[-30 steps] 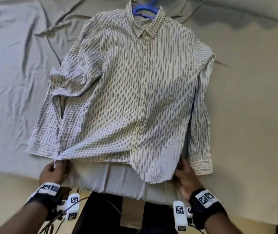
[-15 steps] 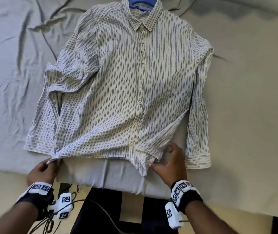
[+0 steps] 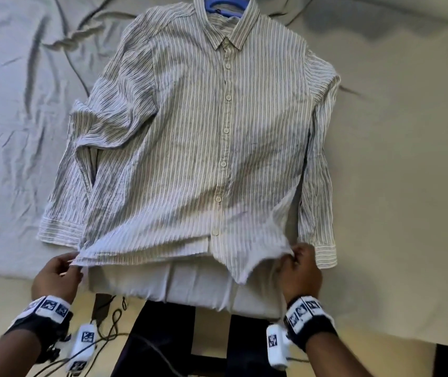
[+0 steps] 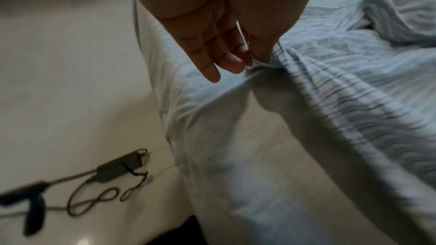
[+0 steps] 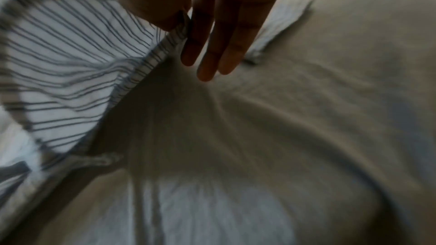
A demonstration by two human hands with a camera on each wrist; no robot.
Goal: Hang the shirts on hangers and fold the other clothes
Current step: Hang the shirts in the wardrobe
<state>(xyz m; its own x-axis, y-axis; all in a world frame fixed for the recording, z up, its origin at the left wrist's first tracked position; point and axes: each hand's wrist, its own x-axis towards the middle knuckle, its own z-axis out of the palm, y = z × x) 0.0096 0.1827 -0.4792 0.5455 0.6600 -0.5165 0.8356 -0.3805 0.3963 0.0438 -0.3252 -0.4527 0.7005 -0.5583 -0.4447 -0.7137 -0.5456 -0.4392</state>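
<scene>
Rumpled bedsheet [image 3: 13, 110] backdrop: left hand [image 3: 56, 278] and right hand [image 3: 300, 270] each pinched striped shirt [image 3: 203, 137] hem corners; even, gentle outward tension likely smooths shirt on blue hanger [image 3: 224, 6].

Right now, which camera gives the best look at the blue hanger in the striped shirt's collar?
The head view. It alone shows the blue hanger, poking out of the striped shirt at the collar, its hook cut off by the frame's top edge. Both wrist views show only the shirt's hem pinched by fingers, and no hanger.

Bare sheet [image 3: 394, 159] right of shirt [image 3: 203, 145]; cables [image 3: 108, 327] clutter floor left.
</scene>
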